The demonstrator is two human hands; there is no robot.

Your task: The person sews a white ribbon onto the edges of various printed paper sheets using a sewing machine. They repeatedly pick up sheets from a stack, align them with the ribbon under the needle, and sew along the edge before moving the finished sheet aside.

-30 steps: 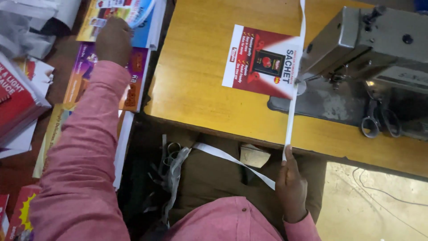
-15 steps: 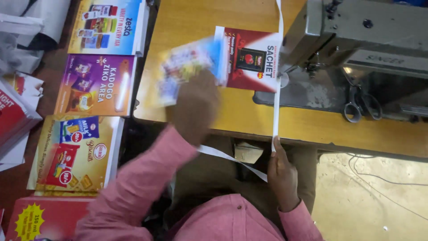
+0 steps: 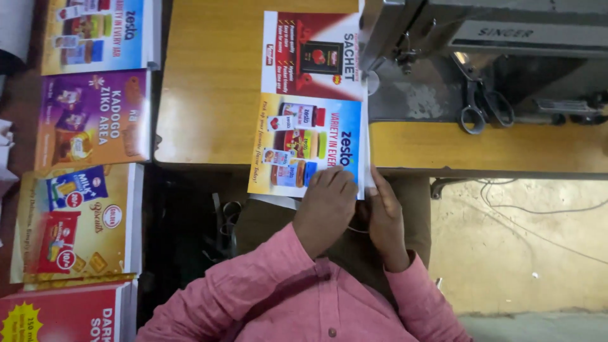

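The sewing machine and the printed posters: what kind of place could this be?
Probably a small stitching workshop for printed posters. A sewing machine stands on a wooden table, scissors lie on its base, and stacks of colourful posters wait beside the table.

Glossy paper poster; smooth wood tbl.

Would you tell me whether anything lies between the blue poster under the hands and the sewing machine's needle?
Only the red poster lies ahead of the blue poster, nearer the needle. Both hands rest on the blue poster's near edge.
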